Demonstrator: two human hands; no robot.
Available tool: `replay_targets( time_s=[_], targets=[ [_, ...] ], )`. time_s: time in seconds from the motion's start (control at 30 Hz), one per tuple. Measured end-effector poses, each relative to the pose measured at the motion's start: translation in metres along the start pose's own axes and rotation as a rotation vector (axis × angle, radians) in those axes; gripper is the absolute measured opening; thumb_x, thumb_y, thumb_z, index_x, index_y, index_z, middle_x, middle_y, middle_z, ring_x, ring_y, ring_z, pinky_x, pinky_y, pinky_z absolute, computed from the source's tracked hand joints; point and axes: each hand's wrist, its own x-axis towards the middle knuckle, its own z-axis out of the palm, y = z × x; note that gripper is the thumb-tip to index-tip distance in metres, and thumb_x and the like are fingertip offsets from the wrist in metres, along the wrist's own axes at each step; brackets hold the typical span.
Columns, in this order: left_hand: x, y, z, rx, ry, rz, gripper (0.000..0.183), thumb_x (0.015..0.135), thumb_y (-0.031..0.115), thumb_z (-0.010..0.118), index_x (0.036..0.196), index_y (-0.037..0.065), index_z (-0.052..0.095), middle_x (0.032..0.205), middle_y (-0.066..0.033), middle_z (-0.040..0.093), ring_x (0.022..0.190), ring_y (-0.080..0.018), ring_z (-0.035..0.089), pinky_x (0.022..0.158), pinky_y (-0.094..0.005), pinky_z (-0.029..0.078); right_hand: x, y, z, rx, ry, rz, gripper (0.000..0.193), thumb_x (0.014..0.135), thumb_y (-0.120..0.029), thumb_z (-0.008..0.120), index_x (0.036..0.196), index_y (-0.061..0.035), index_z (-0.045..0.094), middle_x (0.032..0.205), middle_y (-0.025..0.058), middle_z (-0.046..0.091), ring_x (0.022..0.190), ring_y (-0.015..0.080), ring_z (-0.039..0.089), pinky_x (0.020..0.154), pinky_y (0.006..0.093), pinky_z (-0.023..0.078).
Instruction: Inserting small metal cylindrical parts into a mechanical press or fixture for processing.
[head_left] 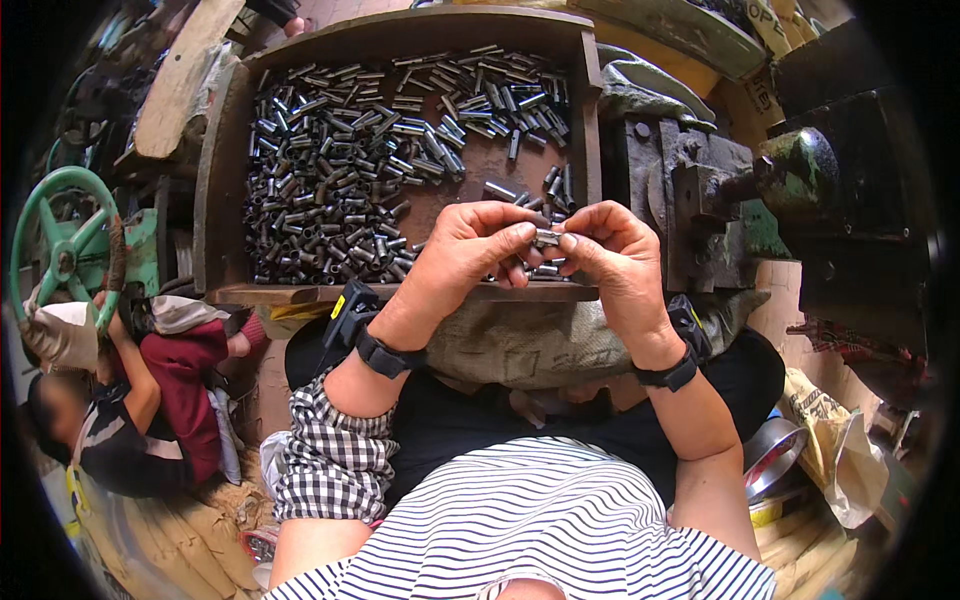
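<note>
Between my left hand [465, 250] and my right hand [618, 262], a small metal tube [546, 238] is pinched by the thumbs and fingertips of both. Both hands are closed over the near edge of a shallow wooden tray [222, 185]. Its left side is heaped with short, shiny metal tubes [335, 190]. Longer thin metal pieces [440, 78] lie scattered toward the far side. A few tubes [560, 185] rest close beyond my fingers, near the right wall. My fingers partly cover the held tube, so its ends are hard to make out.
Right of the tray stands a dark, heavy machine [690, 210] with a worn round part [800, 165]. A green handwheel [65, 262] is at the left, with another person [150, 410] beside it. Grey cloth [520, 340] hangs below the tray; a torn paper sack [840, 450] sits lower right.
</note>
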Motion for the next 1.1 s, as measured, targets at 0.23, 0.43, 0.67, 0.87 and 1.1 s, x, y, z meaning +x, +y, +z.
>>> replay_targets(
  time_s=[0.23, 0.43, 0.67, 0.87, 1.1],
  targets=[
    [-0.005, -0.003, 0.011, 0.743, -0.040, 0.437, 0.026, 0.086, 0.009, 0.060, 0.109, -0.002, 0.059, 0.082, -0.0101, 0.067, 0.063, -0.0153, 0.065, 0.054, -0.0234, 0.052, 0.008, -0.008, -0.005, 0.111, -0.084, 0.155, 0.021, 0.079, -0.002, 0.067, 0.097, 0.0016, 0.056, 0.083, 0.0081, 0.064, 0.074, 0.0128, 0.065, 0.062, 0.0229, 0.054],
    [-0.013, 0.005, 0.010, 1.236, -0.080, 0.703, 0.037, 0.078, 0.007, 0.065, 0.114, 0.003, 0.056, 0.083, -0.0140, 0.061, 0.068, -0.0282, 0.064, 0.056, -0.0328, 0.051, 0.015, -0.013, -0.010, -0.042, -0.269, 0.213, 0.043, 0.078, -0.001, 0.068, 0.116, 0.0040, 0.048, 0.083, 0.0087, 0.064, 0.073, 0.0124, 0.064, 0.061, 0.0227, 0.054],
    [-0.008, -0.006, -0.027, 1.218, 0.175, 0.788, 0.037, 0.080, 0.003, 0.062, 0.115, -0.001, 0.053, 0.086, -0.0156, 0.060, 0.065, -0.0242, 0.064, 0.054, -0.0300, 0.052, 0.052, -0.015, 0.021, -0.194, -0.347, 0.271, 0.040, 0.079, -0.005, 0.064, 0.114, 0.0054, 0.048, 0.084, 0.0097, 0.064, 0.072, 0.0126, 0.064, 0.059, 0.0215, 0.052],
    [-0.010, 0.013, -0.053, -0.220, 0.298, 0.172, 0.023, 0.089, 0.012, 0.047, 0.108, 0.000, 0.051, 0.078, -0.0059, 0.059, 0.063, -0.0141, 0.064, 0.047, -0.0205, 0.052, 0.090, 0.030, 0.034, -1.706, -0.195, -0.560, 0.011, 0.075, -0.010, 0.061, 0.078, -0.0029, 0.054, 0.082, 0.0170, 0.059, 0.072, 0.0334, 0.062, 0.062, 0.0407, 0.050],
    [-0.002, -0.009, -0.040, 1.242, 0.416, 0.490, 0.022, 0.073, 0.010, 0.065, 0.093, 0.005, 0.057, 0.081, -0.0177, 0.059, 0.067, -0.0314, 0.060, 0.062, -0.0379, 0.050, 0.074, 0.025, 0.028, -1.377, -0.169, -0.499, 0.015, 0.072, -0.012, 0.062, 0.080, 0.0000, 0.055, 0.080, 0.0183, 0.059, 0.073, 0.0362, 0.060, 0.066, 0.0433, 0.048]
  ],
)
